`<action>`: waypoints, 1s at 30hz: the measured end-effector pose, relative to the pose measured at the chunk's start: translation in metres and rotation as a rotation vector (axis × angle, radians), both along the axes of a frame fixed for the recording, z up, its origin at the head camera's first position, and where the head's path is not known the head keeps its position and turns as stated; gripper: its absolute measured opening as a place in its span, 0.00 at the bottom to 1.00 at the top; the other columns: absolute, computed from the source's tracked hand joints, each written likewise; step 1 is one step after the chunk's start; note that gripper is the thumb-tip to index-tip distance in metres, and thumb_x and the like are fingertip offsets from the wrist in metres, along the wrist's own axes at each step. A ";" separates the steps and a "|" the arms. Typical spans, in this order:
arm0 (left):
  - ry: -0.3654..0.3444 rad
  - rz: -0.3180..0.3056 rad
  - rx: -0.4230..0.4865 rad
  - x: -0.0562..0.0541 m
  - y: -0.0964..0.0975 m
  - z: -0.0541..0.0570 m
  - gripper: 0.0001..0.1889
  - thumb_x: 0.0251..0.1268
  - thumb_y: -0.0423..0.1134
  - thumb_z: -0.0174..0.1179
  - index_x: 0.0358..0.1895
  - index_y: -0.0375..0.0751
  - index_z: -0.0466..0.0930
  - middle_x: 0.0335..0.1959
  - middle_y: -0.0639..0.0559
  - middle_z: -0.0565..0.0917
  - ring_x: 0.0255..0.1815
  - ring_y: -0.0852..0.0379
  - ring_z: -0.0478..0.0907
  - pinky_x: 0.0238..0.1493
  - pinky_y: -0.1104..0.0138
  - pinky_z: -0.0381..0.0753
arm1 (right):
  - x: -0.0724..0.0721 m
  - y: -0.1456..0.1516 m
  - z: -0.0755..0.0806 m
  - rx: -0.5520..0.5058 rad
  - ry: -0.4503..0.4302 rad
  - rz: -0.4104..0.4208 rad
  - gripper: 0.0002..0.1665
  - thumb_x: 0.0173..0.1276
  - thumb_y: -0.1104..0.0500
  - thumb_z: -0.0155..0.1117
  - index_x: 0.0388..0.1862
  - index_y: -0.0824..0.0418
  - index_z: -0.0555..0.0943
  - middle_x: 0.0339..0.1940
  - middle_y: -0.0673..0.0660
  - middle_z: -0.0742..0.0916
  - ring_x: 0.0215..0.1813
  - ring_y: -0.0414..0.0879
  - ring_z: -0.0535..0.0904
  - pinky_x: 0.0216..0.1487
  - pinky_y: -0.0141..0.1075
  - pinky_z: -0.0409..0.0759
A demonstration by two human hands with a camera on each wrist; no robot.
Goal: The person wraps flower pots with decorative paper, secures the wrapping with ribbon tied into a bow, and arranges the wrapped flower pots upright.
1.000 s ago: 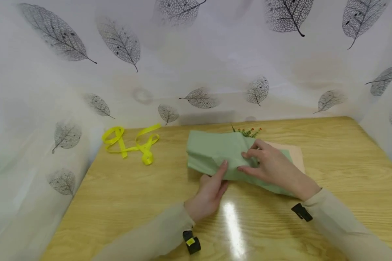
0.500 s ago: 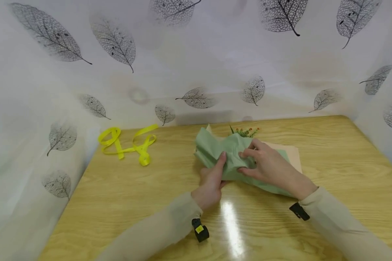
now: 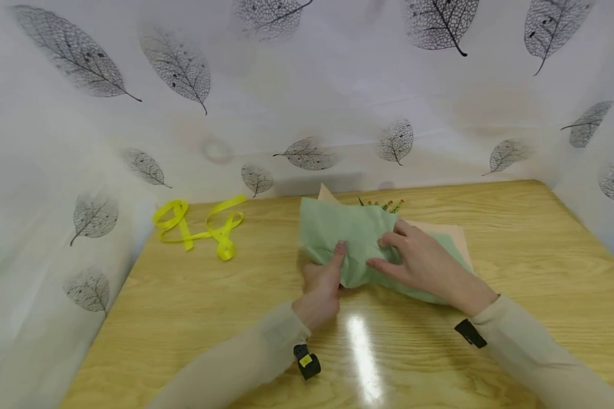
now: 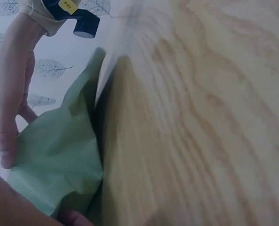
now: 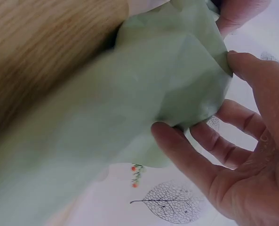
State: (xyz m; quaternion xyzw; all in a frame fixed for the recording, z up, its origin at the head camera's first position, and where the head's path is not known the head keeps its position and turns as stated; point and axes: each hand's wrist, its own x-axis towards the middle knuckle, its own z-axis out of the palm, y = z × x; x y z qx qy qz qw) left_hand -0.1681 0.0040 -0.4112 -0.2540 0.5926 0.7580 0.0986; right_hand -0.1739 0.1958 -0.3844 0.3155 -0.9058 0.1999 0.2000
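Light green wrapping paper (image 3: 355,227) is folded into a bundle near the back of the table. My left hand (image 3: 323,287) grips its lower left part, thumb on top and the other fingers hidden underneath. At the middle of the bundle, my right hand (image 3: 424,264) holds the paper between thumb and curled fingers. In the right wrist view, the fingertips (image 5: 165,134) meet a fold of the paper. A peach-coloured sheet (image 3: 457,236) shows from under the green at the right, and a peach corner (image 3: 327,194) pokes up behind. Small red-orange flowers (image 3: 389,204) peek over the back edge.
A loosely looped yellow ribbon (image 3: 225,247) lies at the back left of the wooden table (image 3: 184,318). Behind the table hangs a pale curtain (image 3: 337,102) printed with dark leaf skeletons. Black cameras (image 3: 307,362) are strapped to both wrists.
The left end of the green paper crumpled inward, then spread flatter again, uncovering a peach corner behind. My left hand shifted with it; my right hand stayed nearly in place.
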 end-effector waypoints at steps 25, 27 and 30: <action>0.995 -0.592 -0.696 -0.012 -0.009 0.025 0.09 0.64 0.33 0.71 0.46 0.38 0.91 0.33 0.46 0.88 0.26 0.64 0.69 0.28 0.77 0.67 | -0.008 0.006 0.007 -0.168 -0.356 0.045 0.11 0.60 0.56 0.80 0.40 0.57 0.89 0.43 0.52 0.84 0.40 0.42 0.80 0.39 0.32 0.86; 1.008 -0.644 -0.735 -0.012 -0.010 0.023 0.12 0.63 0.32 0.71 0.49 0.39 0.90 0.36 0.46 0.88 0.29 0.64 0.72 0.31 0.78 0.71 | -0.007 0.011 0.007 -0.203 -0.441 0.045 0.11 0.63 0.57 0.78 0.43 0.57 0.90 0.46 0.52 0.83 0.46 0.45 0.83 0.46 0.35 0.88; 1.042 -0.723 -0.823 -0.010 -0.012 0.021 0.18 0.62 0.27 0.70 0.56 0.41 0.88 0.39 0.46 0.85 0.35 0.62 0.75 0.37 0.79 0.76 | -0.005 0.018 0.007 -0.230 -0.514 0.056 0.13 0.67 0.59 0.75 0.49 0.58 0.89 0.51 0.53 0.82 0.53 0.51 0.84 0.50 0.38 0.88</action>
